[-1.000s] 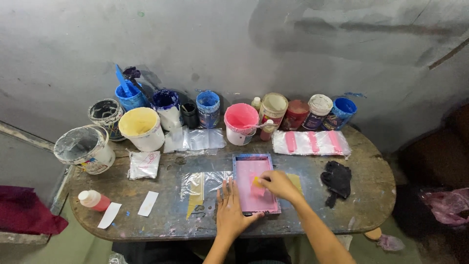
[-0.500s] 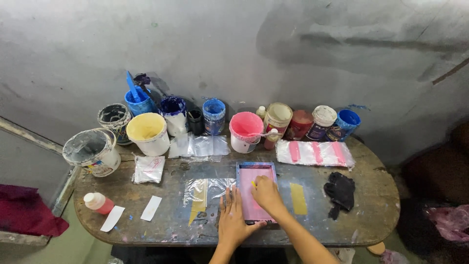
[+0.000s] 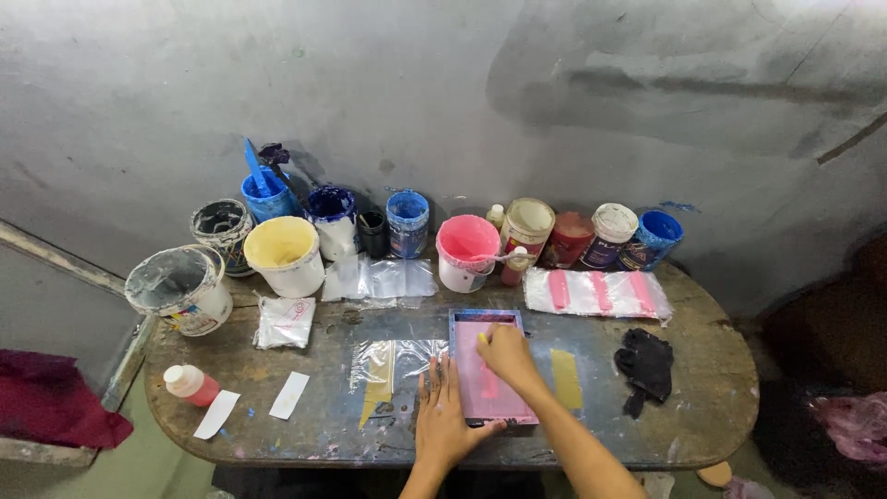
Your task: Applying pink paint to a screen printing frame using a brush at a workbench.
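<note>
Hands meet over the pink screen frame (image 3: 487, 379), which lies flat near the table's front edge (image 3: 277, 444), its long axis running straight away from the person. The left hand (image 3: 445, 418) lies open, fingers spread, palm down across the frame's near left corner and rail, partly on the clear plastic sheet (image 3: 397, 362) just beside it. The right hand (image 3: 506, 356) sits further in, on the frame's far half, curled around a small yellow piece (image 3: 482, 339) whose tip touches the mesh near the top left; what exactly that piece is cannot be told. So the frame lies directly ahead of both hands, the left nearer its close end, the right nearer its far end. A yellow strip (image 3: 565, 377) lies on the table just right of the frame, a black rag (image 3: 644, 364) beyond that. Left of the frame are two white slips (image 3: 289, 395) and a small red bottle (image 3: 191, 383). Further back lies a plastic sheet with pink stripes (image 3: 599, 293), then the pink paint tub (image 3: 467, 249) just behind the frame, in a row of paint pots against the wall.
</note>
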